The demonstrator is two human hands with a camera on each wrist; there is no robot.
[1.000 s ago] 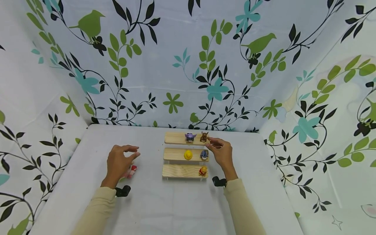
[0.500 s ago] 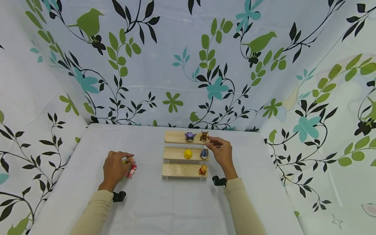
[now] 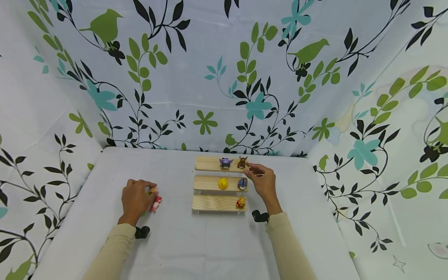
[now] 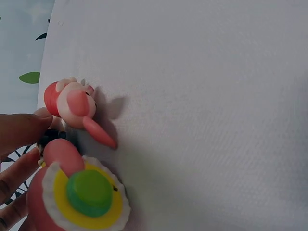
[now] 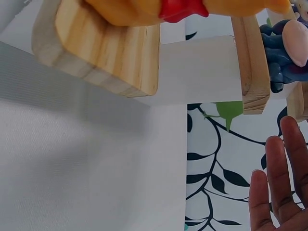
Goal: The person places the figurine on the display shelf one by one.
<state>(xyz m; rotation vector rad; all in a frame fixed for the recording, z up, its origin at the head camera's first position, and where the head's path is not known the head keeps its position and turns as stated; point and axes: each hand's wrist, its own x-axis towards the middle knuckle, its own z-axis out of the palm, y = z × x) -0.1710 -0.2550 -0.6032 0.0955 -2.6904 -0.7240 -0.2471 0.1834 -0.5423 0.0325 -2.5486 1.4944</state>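
My left hand (image 3: 136, 200) is at the small figurines on the left of the white table, thumb and fingers closing around one of orange and dark colour (image 4: 52, 137), mostly hidden. Beside the thumb lies a pink piglet figurine (image 4: 72, 103). Nearest the left wrist camera is a pink figurine with a yellow, white-frilled part and a green top (image 4: 89, 192). My right hand (image 3: 264, 182) stays at the right end of the top wooden shelf (image 3: 208, 163), thumb and forefinger close to a brown figurine (image 3: 242, 162); several straight fingers (image 5: 276, 178) show in the right wrist view.
Three wooden shelves rise like steps. A purple figurine (image 3: 225, 163) stands on the top one, a yellow (image 3: 223, 183) and a blue (image 3: 242, 184) one on the middle shelf. A yellow bear in red (image 3: 240, 202) stands on the bottom shelf (image 3: 213, 203). Leaf-patterned cloth walls surround the table.
My left hand has lowered from above the left-hand figurines and moved slightly left, its fingers now around one of them. The right hand has stayed by the top shelf's end.
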